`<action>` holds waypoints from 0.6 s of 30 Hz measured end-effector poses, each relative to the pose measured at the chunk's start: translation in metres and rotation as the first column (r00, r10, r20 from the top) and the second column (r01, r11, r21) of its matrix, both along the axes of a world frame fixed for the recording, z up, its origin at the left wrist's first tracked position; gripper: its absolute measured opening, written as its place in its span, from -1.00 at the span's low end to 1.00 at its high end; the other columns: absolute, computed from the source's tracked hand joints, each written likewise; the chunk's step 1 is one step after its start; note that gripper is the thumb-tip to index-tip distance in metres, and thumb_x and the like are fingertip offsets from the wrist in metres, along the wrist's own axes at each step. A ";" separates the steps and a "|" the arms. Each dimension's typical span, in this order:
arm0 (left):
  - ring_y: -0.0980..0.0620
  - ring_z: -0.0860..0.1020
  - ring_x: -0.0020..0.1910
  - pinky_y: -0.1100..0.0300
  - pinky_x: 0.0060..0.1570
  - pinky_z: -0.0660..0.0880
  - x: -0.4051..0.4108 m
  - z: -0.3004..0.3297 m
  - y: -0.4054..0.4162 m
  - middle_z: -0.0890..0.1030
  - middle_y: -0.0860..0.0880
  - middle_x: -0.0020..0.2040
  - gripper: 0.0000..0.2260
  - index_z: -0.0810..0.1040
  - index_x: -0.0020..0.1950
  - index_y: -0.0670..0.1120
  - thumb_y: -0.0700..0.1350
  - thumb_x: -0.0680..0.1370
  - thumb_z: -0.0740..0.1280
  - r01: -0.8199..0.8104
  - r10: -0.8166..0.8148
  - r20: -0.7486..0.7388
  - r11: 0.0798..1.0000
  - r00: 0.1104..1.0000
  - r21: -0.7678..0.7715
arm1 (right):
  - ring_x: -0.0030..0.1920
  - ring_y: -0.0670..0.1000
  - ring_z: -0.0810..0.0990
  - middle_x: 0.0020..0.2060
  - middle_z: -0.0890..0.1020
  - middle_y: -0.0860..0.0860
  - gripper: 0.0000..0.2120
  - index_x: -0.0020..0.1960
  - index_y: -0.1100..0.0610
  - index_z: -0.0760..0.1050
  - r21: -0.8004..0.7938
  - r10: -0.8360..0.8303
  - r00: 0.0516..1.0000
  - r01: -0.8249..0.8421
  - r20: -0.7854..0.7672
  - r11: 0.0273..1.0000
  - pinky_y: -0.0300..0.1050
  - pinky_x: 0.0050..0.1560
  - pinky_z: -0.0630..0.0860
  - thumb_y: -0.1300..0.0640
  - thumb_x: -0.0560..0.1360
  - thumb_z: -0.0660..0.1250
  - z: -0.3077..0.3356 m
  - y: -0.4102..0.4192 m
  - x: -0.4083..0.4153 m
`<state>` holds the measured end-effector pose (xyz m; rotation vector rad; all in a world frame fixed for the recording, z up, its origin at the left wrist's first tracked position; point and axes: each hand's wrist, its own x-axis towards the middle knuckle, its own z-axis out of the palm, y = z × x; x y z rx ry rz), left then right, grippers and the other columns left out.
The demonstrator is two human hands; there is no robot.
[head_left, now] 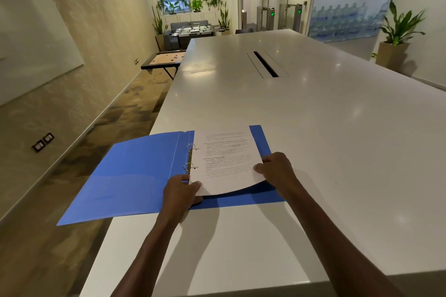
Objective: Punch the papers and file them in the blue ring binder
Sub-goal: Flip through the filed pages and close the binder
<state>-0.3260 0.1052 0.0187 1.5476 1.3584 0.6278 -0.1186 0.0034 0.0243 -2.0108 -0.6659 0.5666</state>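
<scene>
Both hands have a grip on the papers (226, 159): the left hand (179, 191) pinches the near left corner of the stack, thumb on top, just beside the binder's spine, and the right hand (277, 171) pinches the right edge, fingers curled over it. The stack lies on the right half of the open blue ring binder (135, 176), its left margin at the two metal rings (190, 157), while its near edge bows up off the cover. The binder sits at the near left corner of the white surface (313, 128), and its left cover hangs out past the left edge over the floor. That overhang looks like the main risk: a downward press on the left cover, or a tug on the sheets toward the left, could tip or slide the binder off. Whether the rings are shut and whether every sheet is threaded cannot be told; if they gape, lifted sheets could slip off the prongs. Pulling the bowed stack hard against the rings could tear the punched holes.
</scene>
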 end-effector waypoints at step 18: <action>-0.11 0.68 -0.19 0.08 -0.11 0.66 0.072 0.046 -0.015 0.70 -0.22 -0.11 -0.82 0.69 -0.03 -0.27 -0.15 0.49 0.47 0.102 -0.086 0.300 0.994 0.950 -0.037 | 0.07 0.05 0.63 0.12 0.65 0.07 -0.64 0.33 0.14 0.47 0.133 0.255 0.860 -0.345 0.443 0.929 -0.21 0.14 0.50 0.06 0.56 0.31 0.008 -0.002 -0.061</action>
